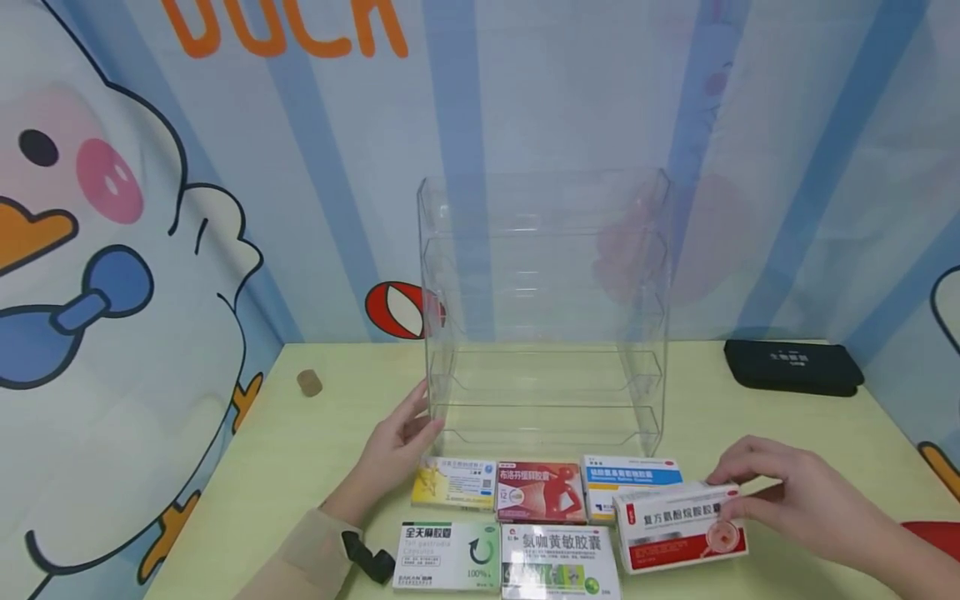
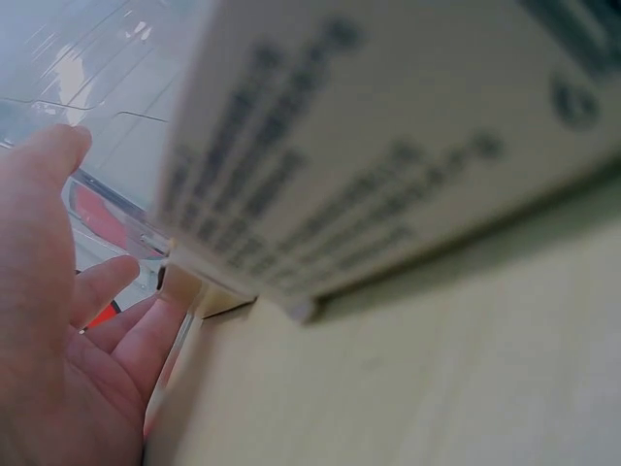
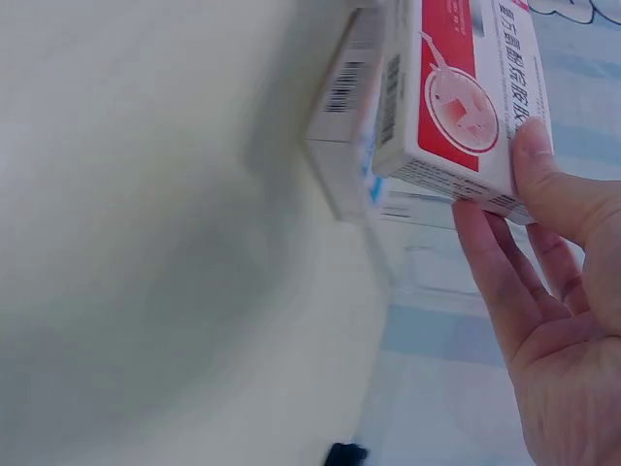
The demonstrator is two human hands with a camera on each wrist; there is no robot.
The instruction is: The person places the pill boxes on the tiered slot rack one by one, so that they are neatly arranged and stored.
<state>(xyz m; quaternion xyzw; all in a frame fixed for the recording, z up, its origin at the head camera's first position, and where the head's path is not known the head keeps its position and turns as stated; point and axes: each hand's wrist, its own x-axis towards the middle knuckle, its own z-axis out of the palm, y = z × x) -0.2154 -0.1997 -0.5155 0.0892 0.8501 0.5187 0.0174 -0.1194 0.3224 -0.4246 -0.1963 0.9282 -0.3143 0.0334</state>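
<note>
My right hand (image 1: 787,492) pinches the right end of a red and white medicine box (image 1: 678,533), thumb on its front. The right wrist view shows this box (image 3: 475,97) tilted, apart from the box behind it. My left hand (image 1: 393,450) touches the lower left side of a clear plastic tiered rack (image 1: 547,406), its fingers partly behind the side wall. Before the rack lie a yellow and white box (image 1: 453,483), a red box (image 1: 540,492) and a blue and white box (image 1: 630,479). Nearer are a green and white box (image 1: 446,557) and a white-green box (image 1: 560,562).
A black zip case (image 1: 793,368) lies at the back right of the table. A small brown cork-like piece (image 1: 309,383) sits at the back left. Behind the table hangs a striped cartoon cloth (image 1: 555,100). A black strap (image 1: 367,557) is on the left wrist.
</note>
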